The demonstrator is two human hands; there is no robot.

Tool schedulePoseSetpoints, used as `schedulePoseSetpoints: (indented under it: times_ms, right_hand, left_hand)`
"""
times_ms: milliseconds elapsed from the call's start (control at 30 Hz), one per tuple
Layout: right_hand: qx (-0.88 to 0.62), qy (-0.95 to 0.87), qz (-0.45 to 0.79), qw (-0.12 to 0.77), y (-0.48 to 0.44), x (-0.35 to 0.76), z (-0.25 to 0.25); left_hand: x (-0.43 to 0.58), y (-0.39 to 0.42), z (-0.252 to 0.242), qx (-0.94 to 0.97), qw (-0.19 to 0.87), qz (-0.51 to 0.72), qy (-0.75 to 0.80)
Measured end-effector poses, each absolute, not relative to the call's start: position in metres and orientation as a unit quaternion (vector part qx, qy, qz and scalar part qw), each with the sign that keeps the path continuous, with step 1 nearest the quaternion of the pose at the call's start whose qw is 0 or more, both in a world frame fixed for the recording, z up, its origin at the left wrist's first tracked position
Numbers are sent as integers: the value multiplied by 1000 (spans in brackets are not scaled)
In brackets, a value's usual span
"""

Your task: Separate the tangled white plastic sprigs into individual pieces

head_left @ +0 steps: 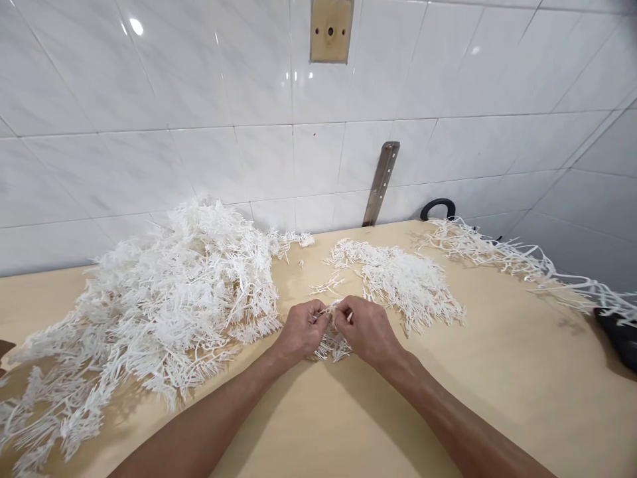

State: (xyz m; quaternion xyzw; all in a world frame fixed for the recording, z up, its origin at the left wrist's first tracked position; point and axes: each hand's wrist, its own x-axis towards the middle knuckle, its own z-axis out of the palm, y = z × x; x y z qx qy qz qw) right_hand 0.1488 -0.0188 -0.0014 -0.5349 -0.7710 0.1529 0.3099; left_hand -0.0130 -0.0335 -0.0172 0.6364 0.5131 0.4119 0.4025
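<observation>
My left hand (304, 330) and my right hand (365, 326) meet at the middle of the table, fingertips pinched close together. Between them they hold a white branching plastic sprig (334, 345), whose fringed ends hang down below the fingers. Its upper part is mostly covered by my fingers. Just behind my hands lie a few thin loose white stems (327, 285). To the left rises a large heap of white sprigs (184, 292). A smaller pile of white sprigs (411, 282) lies beyond my right hand.
Long bare white stems (517, 259) trail along the table's right edge. A black curved handle (438, 207) and a black object (617, 338) sit by that edge. A metal strip (382, 182) leans on the tiled wall (263, 159) behind the wooden table (527, 372).
</observation>
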Motion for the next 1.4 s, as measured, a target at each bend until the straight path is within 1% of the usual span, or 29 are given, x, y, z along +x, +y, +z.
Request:
schedulePoseSetpoints:
  times_ms: [67,133,200,267,400,467,567,700,833,967,1200,1400]
  right_hand:
    - [-512,-792,81,323,-15,155,-2]
    - [-512,-788,90,330,-13,162,-2]
    - [-536,-754,161,344,-11,169,-1]
    - [-551,-701,263,368,-10,174,0]
    - [-495,-600,480,406,-11,177,1]
    - [-461,-575,545,399,-13,176,1]
    - [-443,-578,584,358,-14,173,2]
    - [-451,-597,584,316,-15,172,-1]
    - [-455,-627,564,286,-16,171,-3]
    - [-478,-642,525,289,-18,168,-2]
    - [-517,-708,386,287,-25,160,9]
    - [-518,-722,363,280,-27,158,10]
  left_hand:
    - [-13,-34,-17,627,418,413,511]
    - [-13,-34,-16,609,432,420,516]
    - [-13,-33,-16,591,435,428,528]
    - [-12,-32,-18,581,430,435,537]
    - [-10,-33,-22,587,407,441,543]
    - [-9,-35,-22,595,400,441,540]
    - [-8,-38,-18,610,384,441,535]
    - [-7,-40,-14,625,366,440,531]
    - [-7,-40,-17,629,372,434,527]
    - [-7,-39,-20,628,381,429,527]
    - [-8,-38,-19,618,368,437,540]
    - [-6,-39,-16,629,341,428,552]
